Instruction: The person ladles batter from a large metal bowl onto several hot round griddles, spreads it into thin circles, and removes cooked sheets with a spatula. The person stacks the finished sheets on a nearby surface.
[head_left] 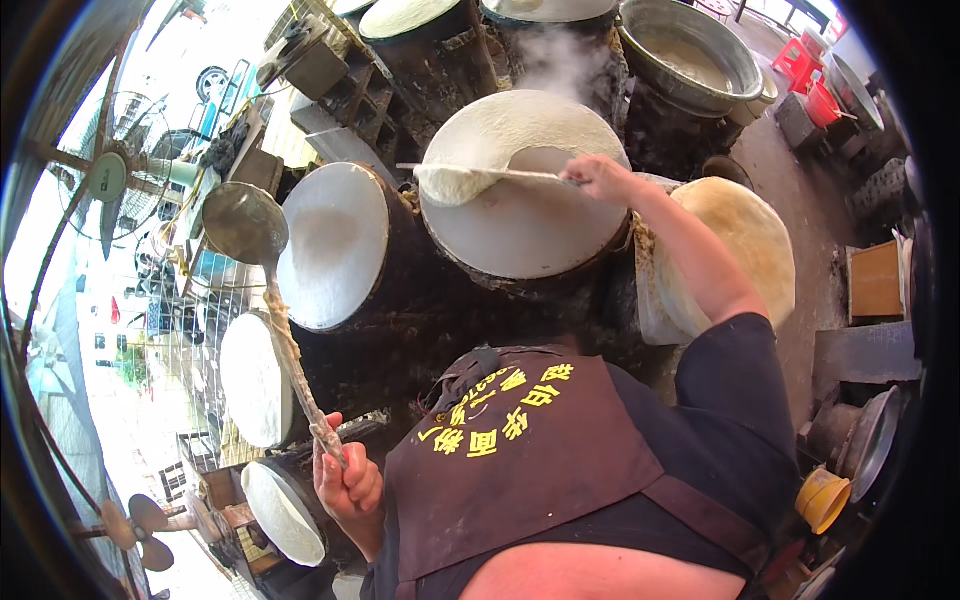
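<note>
My left hand (350, 482) is closed round the batter-crusted handle of a long ladle (241, 222); its bowl is up at the left, beside a round pale griddle (335, 240). My right hand (606, 182) grips one end of a long thin stick (525, 175), held level over the large middle griddle (540, 238). A thin whitish sheet of batter (480, 135) covers the far part of that griddle. Its near edge hangs folded by the stick's left end, and bare surface shows nearer me. Steam rises behind. To the right, under my forearm, lies a pile of pale round flatbreads (745, 235).
More griddles with white sheets (257, 380) curve down the left, and others stand at the back beside a large metal basin (690, 60). A fan (108, 178) stands far left. Red stools (798, 62) and a yellow bucket (823, 500) are on the right.
</note>
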